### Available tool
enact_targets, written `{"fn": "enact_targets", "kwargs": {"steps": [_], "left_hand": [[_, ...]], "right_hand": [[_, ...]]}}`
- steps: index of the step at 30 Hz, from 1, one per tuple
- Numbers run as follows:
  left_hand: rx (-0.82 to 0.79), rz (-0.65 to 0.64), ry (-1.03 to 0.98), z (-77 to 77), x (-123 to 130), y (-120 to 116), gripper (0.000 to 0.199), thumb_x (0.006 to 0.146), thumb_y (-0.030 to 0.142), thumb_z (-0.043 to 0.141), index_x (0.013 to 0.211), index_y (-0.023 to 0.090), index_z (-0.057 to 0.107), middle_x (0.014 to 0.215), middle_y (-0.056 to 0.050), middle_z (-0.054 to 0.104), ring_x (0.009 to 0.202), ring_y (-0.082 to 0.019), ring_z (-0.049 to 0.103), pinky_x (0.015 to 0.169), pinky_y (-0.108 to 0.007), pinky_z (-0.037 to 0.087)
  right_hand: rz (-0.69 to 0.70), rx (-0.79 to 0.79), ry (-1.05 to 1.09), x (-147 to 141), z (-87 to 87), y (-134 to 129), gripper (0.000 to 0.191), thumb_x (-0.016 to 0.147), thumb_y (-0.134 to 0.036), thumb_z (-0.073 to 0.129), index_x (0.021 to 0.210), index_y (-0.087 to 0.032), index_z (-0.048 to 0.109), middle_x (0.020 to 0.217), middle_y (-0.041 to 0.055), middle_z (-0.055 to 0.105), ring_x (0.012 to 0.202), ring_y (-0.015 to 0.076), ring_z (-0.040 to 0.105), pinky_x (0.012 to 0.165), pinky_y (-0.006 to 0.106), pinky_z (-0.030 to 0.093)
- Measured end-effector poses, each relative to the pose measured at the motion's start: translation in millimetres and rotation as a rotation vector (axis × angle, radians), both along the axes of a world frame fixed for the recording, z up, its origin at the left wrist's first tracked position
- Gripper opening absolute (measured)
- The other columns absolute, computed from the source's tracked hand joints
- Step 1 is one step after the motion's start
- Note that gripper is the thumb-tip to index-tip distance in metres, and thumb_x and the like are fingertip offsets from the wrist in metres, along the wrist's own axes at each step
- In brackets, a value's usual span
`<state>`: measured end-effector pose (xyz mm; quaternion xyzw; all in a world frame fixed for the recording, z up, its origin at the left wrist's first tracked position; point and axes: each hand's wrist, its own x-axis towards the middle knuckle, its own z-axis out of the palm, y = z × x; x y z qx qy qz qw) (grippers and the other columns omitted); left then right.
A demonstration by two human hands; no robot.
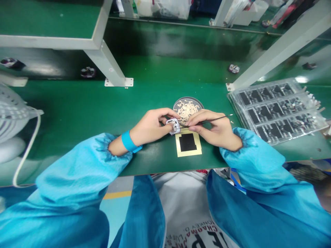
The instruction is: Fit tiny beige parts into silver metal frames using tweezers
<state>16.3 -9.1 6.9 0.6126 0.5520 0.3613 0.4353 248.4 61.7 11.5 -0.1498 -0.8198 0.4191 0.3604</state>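
Observation:
Between the thumb and fingers of my left hand (155, 125) is a small white plastic housing (173, 126), its inner side facing up. My right hand (212, 127) pinches a thin dark pair of tweezers (217, 119), whose working end points left and reaches the housing's edge. Whether the tip grips a small piece is too fine to see. Right behind both hands stands a round grey dish (188, 100) of small cream-coloured bits (186, 109). Below the hands lies a pale yellow sheet (198, 151) with a black patch (188, 142) on it.
Stacked clear trays (279, 110) with dark parts lie on the right of the green bench (90, 106). A white fan-like object (12, 113) with a cable (32, 137) stands at left. White frame posts (110, 67) rise at the back, near a small part (234, 69).

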Motion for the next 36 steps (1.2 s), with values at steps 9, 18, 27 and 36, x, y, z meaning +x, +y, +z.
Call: {"fn": "enact_targets", "kwargs": {"steps": [9,18,27,36], "left_hand": [[0.091,0.046,0.042,3.0,0.1,-0.3,0.031,0.078,0.014,0.068,0.108,0.015,0.075,0.093,-0.006,0.077,0.067,-0.011,0.064,0.055,-0.019,0.045],[0.269,0.015,0.207,-3.5,0.0,-3.4,0.030,0.081,0.012,0.067,0.109,0.018,0.075,0.098,-0.005,0.075,0.076,-0.012,0.065,0.067,-0.021,0.051],[0.379,-0.040,0.287,-3.4,2.6,-7.9,0.028,0.088,0.016,0.064,0.115,0.018,0.072,0.101,-0.004,0.071,0.074,-0.010,0.062,0.074,-0.024,0.052],[0.370,0.013,0.300,-5.8,-0.4,-4.4,0.032,0.084,0.011,0.063,0.114,0.019,0.073,0.100,-0.004,0.072,0.076,-0.011,0.063,0.073,-0.024,0.052]], "right_hand": [[-0.001,-0.125,0.033,3.3,0.6,3.3,0.011,0.086,-0.019,0.079,0.096,-0.021,0.075,0.095,0.0066,0.078,0.090,0.0219,0.074,0.085,0.040,0.062],[-0.006,0.186,0.025,0.1,0.6,0.6,0.018,0.087,-0.016,0.078,0.102,-0.024,0.074,0.098,0.0054,0.079,0.095,0.0216,0.075,0.089,0.040,0.060],[0.013,0.344,-0.065,1.4,3.0,-1.5,0.018,0.093,-0.017,0.072,0.108,-0.026,0.070,0.103,0.0035,0.078,0.096,0.0193,0.074,0.089,0.037,0.058],[0.000,0.127,-0.028,1.3,-2.6,2.0,0.011,0.090,-0.016,0.075,0.098,-0.022,0.073,0.094,0.0044,0.078,0.092,0.0204,0.074,0.087,0.038,0.060]]}}
